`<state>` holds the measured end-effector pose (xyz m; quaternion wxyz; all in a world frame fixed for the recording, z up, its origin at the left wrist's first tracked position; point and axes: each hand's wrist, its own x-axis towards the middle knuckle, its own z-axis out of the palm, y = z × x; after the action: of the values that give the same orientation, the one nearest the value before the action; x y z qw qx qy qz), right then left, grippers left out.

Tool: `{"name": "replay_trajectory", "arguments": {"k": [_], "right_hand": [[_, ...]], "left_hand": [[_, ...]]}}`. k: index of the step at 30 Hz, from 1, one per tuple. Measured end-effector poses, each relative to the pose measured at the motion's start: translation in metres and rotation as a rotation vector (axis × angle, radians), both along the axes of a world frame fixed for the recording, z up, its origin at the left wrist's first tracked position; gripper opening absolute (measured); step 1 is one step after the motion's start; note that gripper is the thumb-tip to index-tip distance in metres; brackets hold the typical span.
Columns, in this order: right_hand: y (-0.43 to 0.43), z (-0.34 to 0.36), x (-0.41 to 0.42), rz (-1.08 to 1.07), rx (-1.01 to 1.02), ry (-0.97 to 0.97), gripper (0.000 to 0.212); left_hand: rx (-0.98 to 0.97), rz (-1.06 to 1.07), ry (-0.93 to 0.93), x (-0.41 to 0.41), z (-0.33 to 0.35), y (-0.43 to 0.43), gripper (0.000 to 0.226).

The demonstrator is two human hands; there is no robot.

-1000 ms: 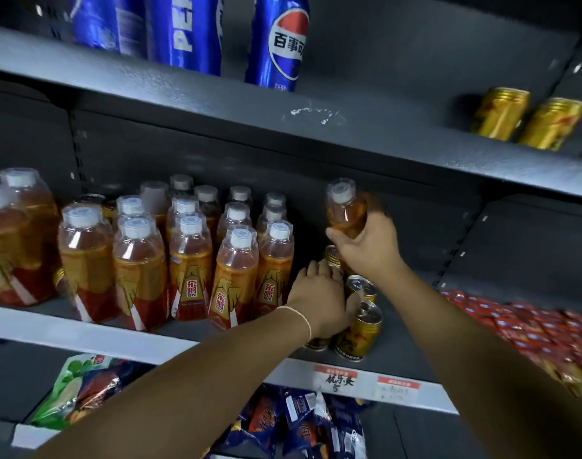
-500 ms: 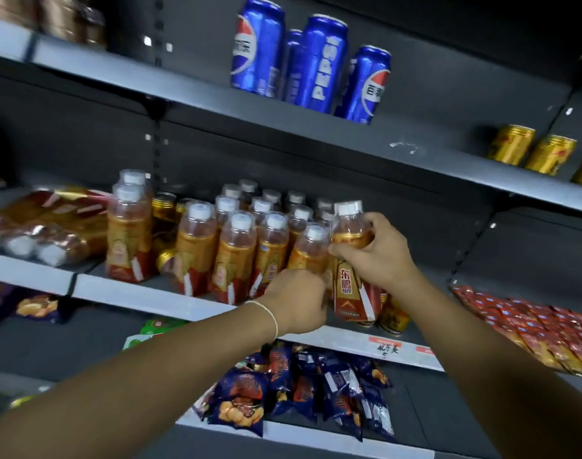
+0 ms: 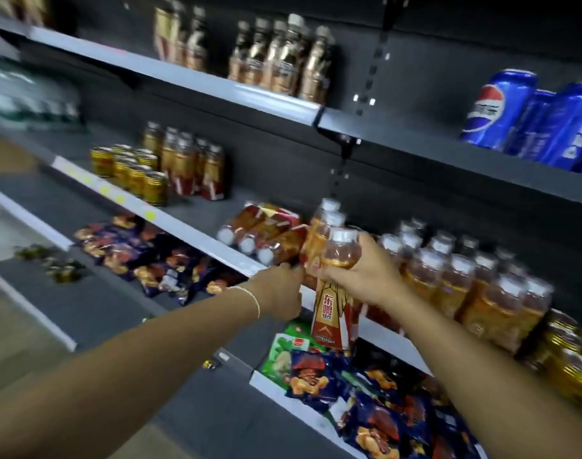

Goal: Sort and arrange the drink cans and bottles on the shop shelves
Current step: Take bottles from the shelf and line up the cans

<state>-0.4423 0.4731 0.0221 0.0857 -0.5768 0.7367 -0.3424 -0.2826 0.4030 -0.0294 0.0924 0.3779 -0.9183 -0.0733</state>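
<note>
The bottle [image 3: 331, 313] reads 东鹏 (red characters, stacked vertically) — the blue cans [image 3: 496, 107] carry Pepsi's globe logo.

**Both arms reach forward, hands almost meeting**

Two bare forearms stretch out from the lower corners and converge. The right hand [image 3: 359, 276] is the higher one, with fingers and thumb wrapped round the shoulder of an upright bottle [image 3: 331, 313]. Just beside it and slightly lower, the left hand [image 3: 279, 291] shows its back, fingers folded under. Whether they hold anything is hidden. A thin pale band [image 3: 254, 301] circles the left wrist.
</note>
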Motion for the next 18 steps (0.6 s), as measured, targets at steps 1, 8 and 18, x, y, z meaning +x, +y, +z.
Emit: {"name": "replay_trajectory", "arguments": {"k": [1, 8, 18], "right_hand": [[-0.013, -0.001, 0.015, 0.041, 0.006, -0.008, 0.062], [-0.098, -0.002, 0.106, 0.222, -0.008, 0.005, 0.062], [-0.216, -0.018, 0.188, 0.424, 0.041, 0.008, 0.070]], "left_hand": [[0.005, 0.037, 0.004, 0.017, 0.000, -0.008, 0.044], [0.026, 0.275, 0.048, 0.125, -0.007, -0.053, 0.046], [0.187, 0.440, 0.133, 0.208, -0.002, -0.130, 0.060]]}}
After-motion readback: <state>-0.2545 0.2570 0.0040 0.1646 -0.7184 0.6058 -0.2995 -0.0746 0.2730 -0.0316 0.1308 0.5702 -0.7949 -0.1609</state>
